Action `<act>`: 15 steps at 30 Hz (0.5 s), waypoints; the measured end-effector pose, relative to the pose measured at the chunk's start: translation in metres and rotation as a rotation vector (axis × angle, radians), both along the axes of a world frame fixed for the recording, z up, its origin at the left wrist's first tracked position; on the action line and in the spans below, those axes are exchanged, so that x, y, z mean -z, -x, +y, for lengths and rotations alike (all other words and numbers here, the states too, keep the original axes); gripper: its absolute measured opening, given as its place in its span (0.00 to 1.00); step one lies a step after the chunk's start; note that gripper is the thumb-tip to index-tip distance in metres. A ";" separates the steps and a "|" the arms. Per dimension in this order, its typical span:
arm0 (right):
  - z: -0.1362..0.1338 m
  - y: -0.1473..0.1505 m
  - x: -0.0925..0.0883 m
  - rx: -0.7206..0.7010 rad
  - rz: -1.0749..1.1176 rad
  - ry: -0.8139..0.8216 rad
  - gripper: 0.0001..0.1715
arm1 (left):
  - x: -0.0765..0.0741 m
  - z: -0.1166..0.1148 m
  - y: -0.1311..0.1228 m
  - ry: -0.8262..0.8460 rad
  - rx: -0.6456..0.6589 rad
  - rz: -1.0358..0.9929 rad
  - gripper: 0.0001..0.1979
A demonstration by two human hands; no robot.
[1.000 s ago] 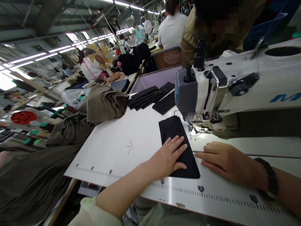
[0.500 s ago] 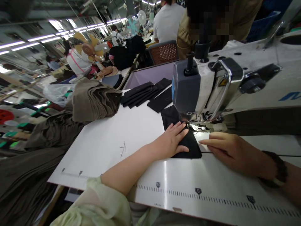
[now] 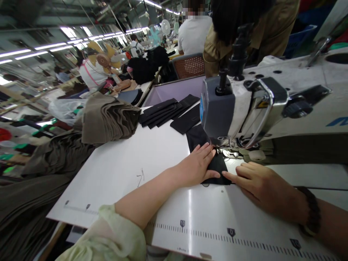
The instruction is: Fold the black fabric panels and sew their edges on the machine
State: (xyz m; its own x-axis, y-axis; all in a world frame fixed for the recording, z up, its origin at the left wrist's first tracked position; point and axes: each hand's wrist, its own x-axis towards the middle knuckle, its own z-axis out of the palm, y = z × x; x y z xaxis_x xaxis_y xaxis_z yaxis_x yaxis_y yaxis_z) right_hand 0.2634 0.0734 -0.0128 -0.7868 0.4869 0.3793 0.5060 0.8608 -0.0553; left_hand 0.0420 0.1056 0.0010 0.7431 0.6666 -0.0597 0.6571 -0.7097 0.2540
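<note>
A black fabric piece (image 3: 200,138) lies on the white sewing table (image 3: 152,163), running under the head of the sewing machine (image 3: 261,105). My left hand (image 3: 196,165) lies flat on the piece, fingers stretched toward the presser foot (image 3: 227,153). My right hand (image 3: 257,185) rests on the table at the piece's near right corner, fingers extended and touching its edge. A dark bead bracelet (image 3: 310,210) is on my right wrist.
A stack of black fabric pieces (image 3: 168,110) lies beyond the machine head. Folded brown fabric (image 3: 108,117) is piled at the table's left edge, with more draped below. A ruler scale (image 3: 231,232) runs along the near edge. Other people sit at stations behind.
The black piece has slid away from me under the machine head. Both hands moved forward with it, and less of the fabric shows in front of the presser foot.
</note>
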 end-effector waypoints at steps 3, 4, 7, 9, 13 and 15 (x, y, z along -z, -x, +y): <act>0.002 0.003 0.004 0.026 -0.008 -0.057 0.19 | -0.004 0.004 -0.003 -0.022 -0.001 0.035 0.31; 0.003 0.003 0.006 0.033 -0.012 -0.062 0.19 | -0.005 0.005 -0.003 -0.031 -0.002 0.047 0.31; 0.004 0.004 0.009 0.059 -0.027 -0.058 0.18 | -0.003 0.009 -0.002 -0.055 0.005 0.068 0.32; 0.004 0.005 0.010 0.072 -0.035 -0.062 0.19 | -0.001 0.012 -0.001 -0.065 0.015 0.063 0.33; 0.005 0.006 0.010 0.069 -0.033 -0.063 0.20 | -0.001 0.015 0.001 -0.058 0.026 0.027 0.32; 0.006 0.007 0.010 0.079 -0.027 -0.062 0.21 | -0.002 0.016 0.001 -0.045 0.030 0.019 0.32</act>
